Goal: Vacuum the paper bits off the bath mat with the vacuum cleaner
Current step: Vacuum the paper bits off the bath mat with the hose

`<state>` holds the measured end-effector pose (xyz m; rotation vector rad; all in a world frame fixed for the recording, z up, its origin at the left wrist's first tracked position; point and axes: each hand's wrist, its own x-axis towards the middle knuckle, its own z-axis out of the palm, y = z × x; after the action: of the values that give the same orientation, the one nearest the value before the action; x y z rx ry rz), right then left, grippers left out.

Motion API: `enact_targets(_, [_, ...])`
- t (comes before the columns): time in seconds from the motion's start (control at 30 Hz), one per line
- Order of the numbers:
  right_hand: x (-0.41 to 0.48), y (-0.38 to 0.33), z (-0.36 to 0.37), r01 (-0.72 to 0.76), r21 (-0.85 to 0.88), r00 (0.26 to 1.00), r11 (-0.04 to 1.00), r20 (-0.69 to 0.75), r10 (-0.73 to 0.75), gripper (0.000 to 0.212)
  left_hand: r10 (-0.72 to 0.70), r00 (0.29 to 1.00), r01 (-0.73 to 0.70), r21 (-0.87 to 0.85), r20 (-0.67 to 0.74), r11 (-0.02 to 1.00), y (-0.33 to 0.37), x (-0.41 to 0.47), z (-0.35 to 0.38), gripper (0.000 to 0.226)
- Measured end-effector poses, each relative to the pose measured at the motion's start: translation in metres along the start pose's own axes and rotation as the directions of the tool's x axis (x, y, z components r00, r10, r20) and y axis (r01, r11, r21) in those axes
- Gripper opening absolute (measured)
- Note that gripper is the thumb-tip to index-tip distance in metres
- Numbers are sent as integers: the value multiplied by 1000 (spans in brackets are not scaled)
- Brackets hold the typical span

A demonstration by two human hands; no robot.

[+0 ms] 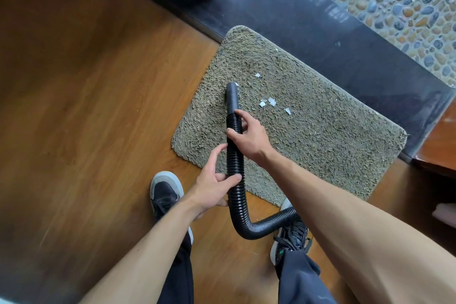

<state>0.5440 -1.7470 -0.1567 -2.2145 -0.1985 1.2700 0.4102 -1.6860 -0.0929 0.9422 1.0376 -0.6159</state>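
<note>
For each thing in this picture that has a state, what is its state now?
vacuum hose: bent, held by both hands
nozzle: tip down on the mat, beside one paper bit
bath mat: flat on the wooden floor
paper bits: several lie on the mat, not yet vacuumed
right hand: grips the hose
left hand: holds the hose lower down
</note>
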Motion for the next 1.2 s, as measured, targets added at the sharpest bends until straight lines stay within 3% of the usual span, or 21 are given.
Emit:
enact_targets(0.4, [4,8,-17,-20,60,996,998,-88,25,58,11,999,-13,49,43,999,16,10,12,71])
enact_targets(0.83, [-15,10,-6,-29,42,1000,999,2,29,58,-17,1000,17,23,15,1000,-5,-7,11,71])
enact_targets(1.2, [-1,6,-6,-9,45,999,999,-50,11,57,8,1000,-9,39,25,999,4,7,7,72])
